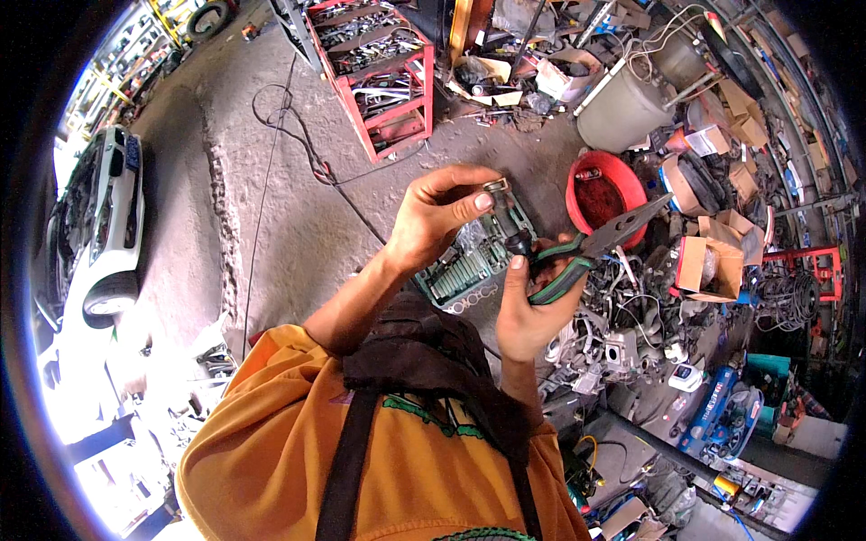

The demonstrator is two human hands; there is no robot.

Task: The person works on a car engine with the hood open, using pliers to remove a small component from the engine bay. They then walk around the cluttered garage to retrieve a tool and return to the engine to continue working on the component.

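My left hand [431, 216] is closed, pinching a small round metal piece [495, 186] between thumb and fingertips. My right hand [534, 316] grips a pair of long-nosed pliers [624, 226] with green and black handles; the dark jaws point away to the upper right. Between that hand's thumb and fingers stands a small black knob-like part [518, 242], its exact kind unclear. Below both hands, an open green tool case [465, 270] with rows of sockets lies on the floor, partly hidden by my hands.
A red tub [621, 185] with reddish contents stands right of the case. Ahead is a red tool cart [397, 108] full of tools. Metal parts [622, 347] and cardboard boxes [708, 261] crowd the right. Cables [329, 176] cross the floor; a white car [108, 225] stands left.
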